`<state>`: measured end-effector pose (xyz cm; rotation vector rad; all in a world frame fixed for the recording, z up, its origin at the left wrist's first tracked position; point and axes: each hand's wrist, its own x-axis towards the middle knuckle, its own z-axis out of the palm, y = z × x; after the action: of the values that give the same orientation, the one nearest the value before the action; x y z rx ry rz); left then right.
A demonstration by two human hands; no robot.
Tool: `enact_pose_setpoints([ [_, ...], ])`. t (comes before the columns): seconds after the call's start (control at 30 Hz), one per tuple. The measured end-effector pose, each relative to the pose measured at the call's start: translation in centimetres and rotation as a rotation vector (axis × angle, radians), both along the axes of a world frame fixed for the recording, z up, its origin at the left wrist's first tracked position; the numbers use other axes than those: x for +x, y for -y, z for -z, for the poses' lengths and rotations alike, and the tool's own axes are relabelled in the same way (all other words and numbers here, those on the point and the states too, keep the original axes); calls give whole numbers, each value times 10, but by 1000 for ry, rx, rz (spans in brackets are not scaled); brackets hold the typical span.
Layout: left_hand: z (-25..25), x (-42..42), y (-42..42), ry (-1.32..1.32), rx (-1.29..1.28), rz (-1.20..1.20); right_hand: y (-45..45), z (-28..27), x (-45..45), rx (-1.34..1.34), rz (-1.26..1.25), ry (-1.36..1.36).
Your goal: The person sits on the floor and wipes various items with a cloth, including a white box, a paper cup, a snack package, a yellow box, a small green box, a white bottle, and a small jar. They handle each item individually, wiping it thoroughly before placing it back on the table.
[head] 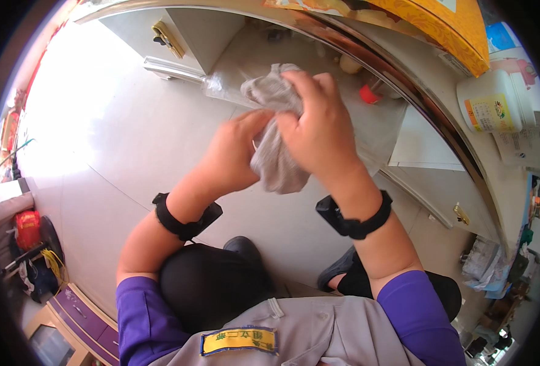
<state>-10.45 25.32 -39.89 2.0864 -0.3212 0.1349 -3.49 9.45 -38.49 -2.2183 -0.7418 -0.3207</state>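
Observation:
A crumpled light grey cloth [281,169] hangs between my two hands, above the pale tiled floor. My left hand [233,151] grips its left side, with the thumb near the middle of the bunch. On the other side my right hand [322,123] holds it, its fingers curled over the upper folds. The far ends of several fingers are hidden by the cloth and by the hands. Just beyond is the open space under a counter, where a red-capped container [370,94] stands behind clear plastic film [226,89].
The counter's curved metal edge [434,100] arches over the right side. On it are a yellow box [443,27] and a white plastic jar [489,103]. An opened cabinet door [187,36] with a brass-coloured latch [169,39] stands ahead. A purple drawer unit [80,309] is behind left.

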Motion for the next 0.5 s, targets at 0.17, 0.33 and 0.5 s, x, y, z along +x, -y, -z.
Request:
enact_pose_setpoints([
  [0.17,-10,-6,-11,-158,-310,26,54,34,41,821,-71,-1027],
  [0.33,-4,-5,-10,-43,-255,34,89,60,5,847,-189,-836],
  [0.5,6,-6,-9,-59,-334,-110,53,30,-9,1523,-572,-1536],
])
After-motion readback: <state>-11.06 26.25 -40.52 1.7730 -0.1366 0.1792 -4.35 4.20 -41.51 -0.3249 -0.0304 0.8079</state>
